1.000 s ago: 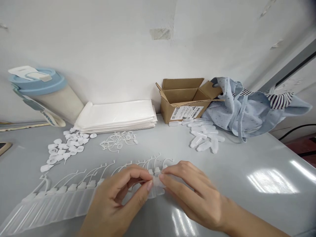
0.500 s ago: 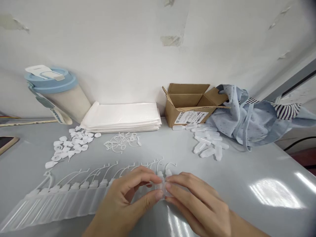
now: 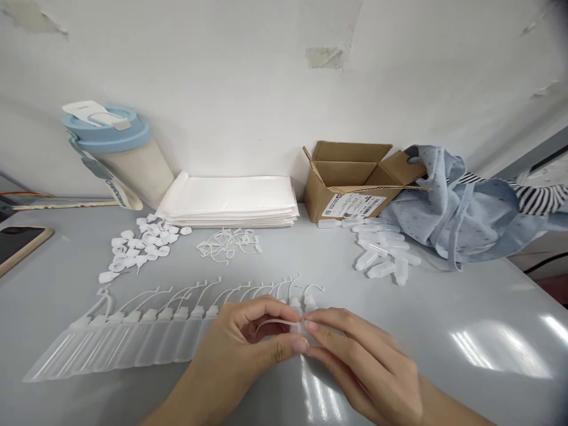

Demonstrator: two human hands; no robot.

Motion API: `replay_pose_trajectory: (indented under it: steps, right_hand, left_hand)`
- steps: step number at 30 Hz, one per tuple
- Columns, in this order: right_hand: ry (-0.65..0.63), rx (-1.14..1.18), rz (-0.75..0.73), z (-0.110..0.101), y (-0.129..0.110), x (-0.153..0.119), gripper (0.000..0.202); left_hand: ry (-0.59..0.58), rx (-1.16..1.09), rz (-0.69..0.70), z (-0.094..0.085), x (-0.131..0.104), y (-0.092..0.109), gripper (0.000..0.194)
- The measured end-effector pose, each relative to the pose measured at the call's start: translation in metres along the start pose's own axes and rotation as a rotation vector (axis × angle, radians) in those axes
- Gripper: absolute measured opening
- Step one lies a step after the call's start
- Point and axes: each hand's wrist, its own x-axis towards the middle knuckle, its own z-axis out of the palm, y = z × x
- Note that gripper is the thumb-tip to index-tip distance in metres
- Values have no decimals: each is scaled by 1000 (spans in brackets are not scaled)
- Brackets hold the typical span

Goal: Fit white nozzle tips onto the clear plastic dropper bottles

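At the front centre, my right hand (image 3: 359, 355) is closed around a small translucent plastic bottle (image 3: 320, 336), held sideways with its neck toward the left. My left hand (image 3: 255, 343) is closed in a pinch at that neck, on a thin white plastic strap (image 3: 276, 322) that curves back under its fingers. Fingertips of both hands meet and partly hide the joint. Just beyond them and to the left runs a row of similar bottles (image 3: 151, 340) lying side by side, white collars and upright straps at their necks.
Behind lie loose white caps (image 3: 144, 244), a heap of loose straps (image 3: 228, 242) and a pile of bare bottles (image 3: 384, 248). Against the wall are a tumbler (image 3: 128, 157), stacked white packets (image 3: 231, 201), an open cardboard box (image 3: 350, 183) and blue cloth (image 3: 444, 213). A phone (image 3: 22, 245) lies left.
The bottle in my hands has tipped from near upright to sideways, and the strap now shows at its neck between my left fingers. The whole view has shifted slightly.
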Motion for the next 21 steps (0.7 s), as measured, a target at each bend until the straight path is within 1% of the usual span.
replay_pose_trajectory:
  steps: [5, 8, 10, 13, 16, 21]
  right_hand:
    - [5, -34, -7, 2, 3, 1, 18]
    - [36, -65, 9, 1, 5, 1, 17]
    - [38, -65, 8, 0, 5, 1, 17]
    - [18, -42, -7, 0, 4, 1, 18]
    - [9, -23, -17, 0, 4, -1, 20]
    - [0, -10, -17, 2, 4, 0, 22]
  left_hand:
    - [38, 110, 59, 2, -2, 4, 20]
    - [65, 114, 51, 2, -4, 6, 23]
    - [70, 113, 41, 1, -5, 7, 21]
    - [27, 94, 59, 1, -5, 8, 16]
    - [-25, 69, 67, 2, -4, 7, 16]
    - [-45, 55, 63, 2, -5, 5, 19]
